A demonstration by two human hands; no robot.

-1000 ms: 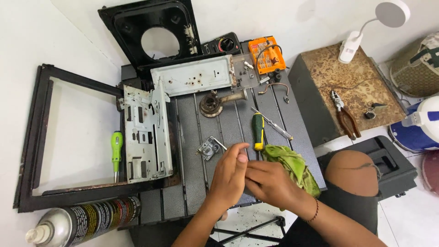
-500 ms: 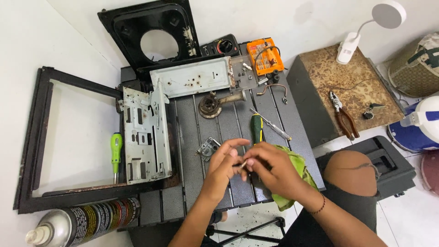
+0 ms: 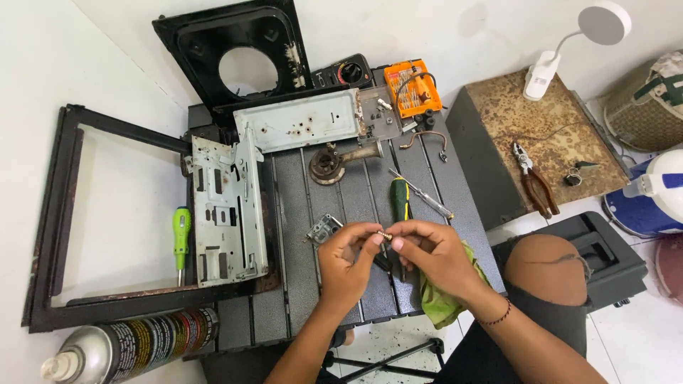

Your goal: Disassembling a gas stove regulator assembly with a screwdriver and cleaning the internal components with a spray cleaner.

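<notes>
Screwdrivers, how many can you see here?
3: a light-green-handled screwdriver left of the metal bracket, a dark-green-handled screwdriver above the hands, a thin metal-shafted screwdriver beside it. Others may be hidden.

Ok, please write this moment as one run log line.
left hand: pinches small brass screw | right hand: pinches same screw, green cloth beneath | dark slatted metal table

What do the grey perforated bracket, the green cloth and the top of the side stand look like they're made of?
The grey bracket looks like thin sheet metal with a dull finish: folded edges and punched slots. The green cloth under the right hand looks like soft woven fabric, crumpled and matte. The side stand top seems to be metal too, blotched brown like rust, though it might be worn paint.
</notes>
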